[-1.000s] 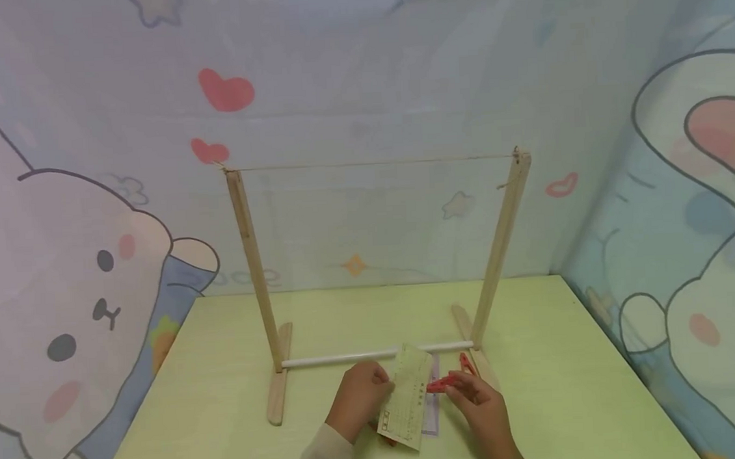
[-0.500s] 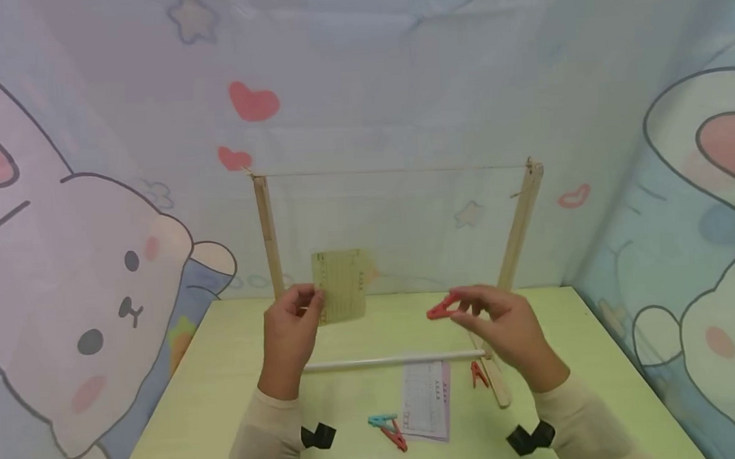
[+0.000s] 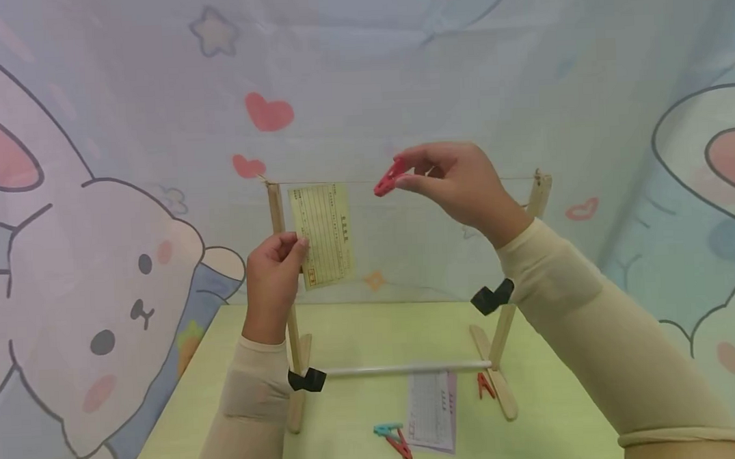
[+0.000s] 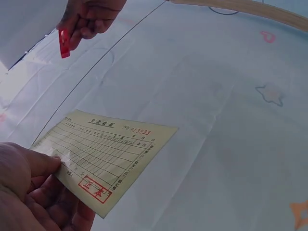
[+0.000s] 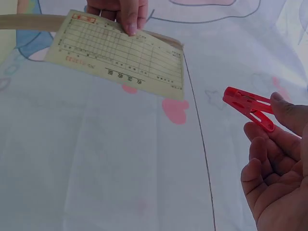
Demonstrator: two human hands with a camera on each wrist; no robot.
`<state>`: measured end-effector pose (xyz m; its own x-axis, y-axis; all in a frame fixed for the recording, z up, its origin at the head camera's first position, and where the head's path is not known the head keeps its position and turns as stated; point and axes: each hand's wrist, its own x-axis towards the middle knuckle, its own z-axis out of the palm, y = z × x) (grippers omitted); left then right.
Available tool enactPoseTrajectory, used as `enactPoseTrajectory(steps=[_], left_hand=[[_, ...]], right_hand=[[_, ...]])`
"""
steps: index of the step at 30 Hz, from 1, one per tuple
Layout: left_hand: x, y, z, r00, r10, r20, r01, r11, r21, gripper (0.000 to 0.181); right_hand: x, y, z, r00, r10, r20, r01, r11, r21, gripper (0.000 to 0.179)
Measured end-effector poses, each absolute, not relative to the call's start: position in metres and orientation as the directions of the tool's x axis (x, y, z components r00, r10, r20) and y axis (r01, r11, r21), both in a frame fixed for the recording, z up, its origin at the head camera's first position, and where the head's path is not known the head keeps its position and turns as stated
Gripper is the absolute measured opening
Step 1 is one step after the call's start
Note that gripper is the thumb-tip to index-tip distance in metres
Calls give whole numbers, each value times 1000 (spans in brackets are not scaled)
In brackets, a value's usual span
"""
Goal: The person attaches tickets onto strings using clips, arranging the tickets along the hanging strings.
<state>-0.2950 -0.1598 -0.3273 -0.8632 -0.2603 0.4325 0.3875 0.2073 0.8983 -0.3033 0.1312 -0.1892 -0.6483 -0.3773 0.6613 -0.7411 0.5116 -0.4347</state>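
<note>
My left hand (image 3: 276,278) pinches a yellowish printed receipt slip (image 3: 324,235) by its left edge. The slip stands upright just right of the left post, its top edge close to the string (image 3: 365,181). Red stamped characters show on the slip (image 4: 110,159) in the left wrist view. Between thumb and fingers, my right hand (image 3: 458,181) pinches a red clothespin (image 3: 390,176) by its handle ends, right of the slip and level with the string. In the right wrist view the clothespin (image 5: 248,106) is apart from both string and slip.
A wooden frame has a left post (image 3: 276,209), a right post (image 3: 506,326) and a white crossbar (image 3: 404,369). On the table (image 3: 344,408) lie white and purple slips (image 3: 429,411), a blue clothespin (image 3: 387,430) against a red clothespin (image 3: 400,448), and another red clothespin (image 3: 485,386) near the right foot.
Both hands have risen from the table to the string. The left hand has lifted the yellowish slip up and left; the right hand has raised the red clothespin.
</note>
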Motion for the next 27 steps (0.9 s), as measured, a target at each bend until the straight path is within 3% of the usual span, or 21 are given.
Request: enactPoseTrajectory(steps=[12, 19, 27], left_hand=[[-295, -153, -315, -865, -259, 430, 389, 194, 900, 22], [-295, -150, -314, -841, -263, 473, 425, 221, 878, 22], [-297, -146, -314, -813, -267, 517, 463, 240, 853, 20]], right_hand=[[-340, 61, -132, -733, -486, 475, -678, 578, -454, 16], [-341, 45, -121, -804, -462, 374, -594, 617, -516, 10], [-342, 38, -124, -816, -452, 359, -577, 608, -546, 8]])
